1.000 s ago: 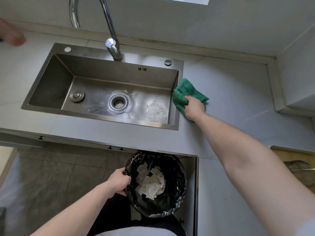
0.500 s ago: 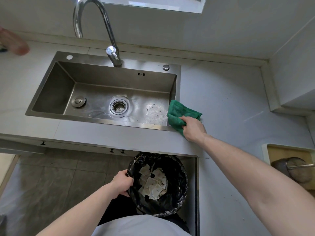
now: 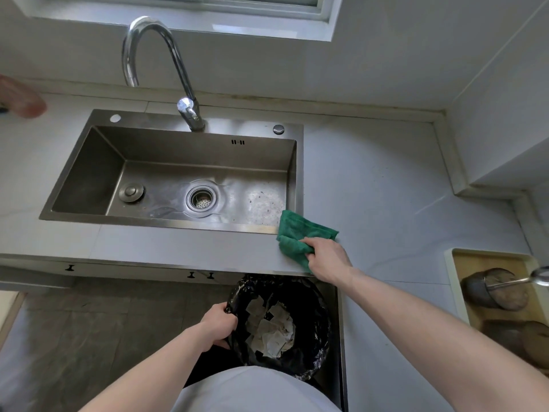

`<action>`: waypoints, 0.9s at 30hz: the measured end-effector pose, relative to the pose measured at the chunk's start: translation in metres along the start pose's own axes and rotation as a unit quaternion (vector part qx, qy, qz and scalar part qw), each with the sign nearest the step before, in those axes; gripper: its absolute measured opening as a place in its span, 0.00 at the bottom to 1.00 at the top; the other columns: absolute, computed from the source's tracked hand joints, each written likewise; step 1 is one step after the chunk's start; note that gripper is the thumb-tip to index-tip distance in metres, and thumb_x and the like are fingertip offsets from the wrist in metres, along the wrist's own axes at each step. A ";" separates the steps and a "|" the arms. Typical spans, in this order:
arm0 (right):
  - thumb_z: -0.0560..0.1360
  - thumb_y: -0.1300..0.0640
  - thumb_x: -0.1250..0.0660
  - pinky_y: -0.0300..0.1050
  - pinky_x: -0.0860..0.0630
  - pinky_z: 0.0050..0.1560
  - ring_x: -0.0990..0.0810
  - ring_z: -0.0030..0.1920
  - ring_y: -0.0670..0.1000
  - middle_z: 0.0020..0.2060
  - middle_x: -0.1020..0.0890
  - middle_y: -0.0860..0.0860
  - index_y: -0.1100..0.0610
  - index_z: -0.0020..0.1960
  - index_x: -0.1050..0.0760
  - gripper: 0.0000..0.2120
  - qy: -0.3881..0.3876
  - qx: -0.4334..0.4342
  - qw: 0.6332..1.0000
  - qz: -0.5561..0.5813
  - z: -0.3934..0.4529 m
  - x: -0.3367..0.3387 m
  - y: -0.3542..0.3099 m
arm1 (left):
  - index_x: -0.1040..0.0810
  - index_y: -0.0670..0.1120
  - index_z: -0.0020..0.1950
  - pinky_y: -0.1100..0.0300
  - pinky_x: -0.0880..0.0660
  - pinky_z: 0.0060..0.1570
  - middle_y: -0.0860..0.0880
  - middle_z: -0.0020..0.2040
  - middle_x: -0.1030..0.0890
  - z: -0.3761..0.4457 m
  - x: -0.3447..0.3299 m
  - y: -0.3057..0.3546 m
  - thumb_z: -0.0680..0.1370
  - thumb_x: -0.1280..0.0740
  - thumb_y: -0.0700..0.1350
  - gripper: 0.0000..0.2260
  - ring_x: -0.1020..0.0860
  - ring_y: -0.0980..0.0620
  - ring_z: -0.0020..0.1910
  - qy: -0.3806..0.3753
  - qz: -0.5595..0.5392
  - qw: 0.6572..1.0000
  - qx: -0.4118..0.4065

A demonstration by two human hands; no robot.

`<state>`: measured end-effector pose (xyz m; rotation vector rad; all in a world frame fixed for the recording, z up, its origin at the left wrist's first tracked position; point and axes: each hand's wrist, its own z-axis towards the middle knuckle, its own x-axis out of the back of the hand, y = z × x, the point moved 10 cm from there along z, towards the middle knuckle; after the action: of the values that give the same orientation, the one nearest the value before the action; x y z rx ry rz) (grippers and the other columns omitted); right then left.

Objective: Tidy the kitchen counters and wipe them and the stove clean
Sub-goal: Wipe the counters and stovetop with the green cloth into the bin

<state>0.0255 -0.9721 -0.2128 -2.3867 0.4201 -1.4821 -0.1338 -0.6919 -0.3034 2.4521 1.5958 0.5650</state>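
A folded green cloth (image 3: 300, 234) lies on the grey counter (image 3: 386, 197) at the front right corner of the steel sink (image 3: 89, 135). My right hand (image 3: 326, 258) presses on the cloth and grips its near edge, close to the counter's front edge. Below the counter, a bin with a black liner (image 3: 315, 334) holds crumpled white paper scraps (image 3: 273, 328). My left hand (image 3: 218, 327) grips the left rim of that bin liner.
A curved chrome faucet (image 3: 178, 81) rises behind the sink, above a round drain strainer (image 3: 201, 199) and a loose plug (image 3: 130, 191). A beige tray (image 3: 451, 272) holding a mesh strainer (image 3: 496, 288) sits at the right. A blurred pink object (image 3: 22, 98) shows far left.
My right hand has dragged the green cloth from beside the sink's right rim toward me, down to the counter's front edge. My left hand has kept its hold on the bin liner.
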 end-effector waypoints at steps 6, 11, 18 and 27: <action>0.77 0.57 0.38 0.48 0.23 0.63 0.20 0.62 0.54 0.61 0.17 0.44 0.41 0.65 0.22 0.20 -0.019 -0.001 1.000 -0.002 -0.015 -0.011 -0.008 | 0.18 0.47 0.51 0.45 0.15 0.39 0.37 0.49 0.15 -0.002 -0.004 0.003 0.70 0.41 0.36 0.16 0.14 0.37 0.46 -0.005 0.007 1.000 -0.003; 0.78 0.54 0.38 0.50 0.24 0.63 0.22 0.65 0.54 0.62 0.18 0.43 0.40 0.65 0.22 0.18 -0.068 0.007 0.998 -0.019 -0.033 -0.031 -0.018 | 0.18 0.49 0.51 0.45 0.15 0.39 0.38 0.48 0.15 -0.003 -0.006 0.006 0.70 0.41 0.36 0.17 0.14 0.38 0.45 0.004 0.006 1.000 -0.004; 0.78 0.52 0.37 0.47 0.24 0.65 0.21 0.64 0.52 0.63 0.18 0.45 0.43 0.68 0.23 0.19 -0.203 0.049 0.978 -0.018 -0.097 -0.101 -0.025 | 0.17 0.48 0.50 0.46 0.15 0.38 0.39 0.46 0.14 -0.011 -0.009 0.010 0.71 0.39 0.35 0.16 0.14 0.39 0.43 0.004 0.006 1.000 -0.017; 0.75 0.48 0.35 0.45 0.21 0.50 0.18 0.46 0.43 0.43 0.15 0.39 0.38 0.54 0.19 0.11 -0.008 0.010 0.993 0.122 -0.071 0.035 -0.004 | 0.19 0.46 0.51 0.53 0.17 0.33 0.43 0.42 0.16 -0.017 -0.011 0.011 0.72 0.41 0.33 0.15 0.14 0.44 0.38 -0.006 0.003 1.000 -0.020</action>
<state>-0.0229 -0.9891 -0.1523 -2.2376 0.6624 -1.3501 -0.1350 -0.7072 -0.2867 2.4266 1.5588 0.5759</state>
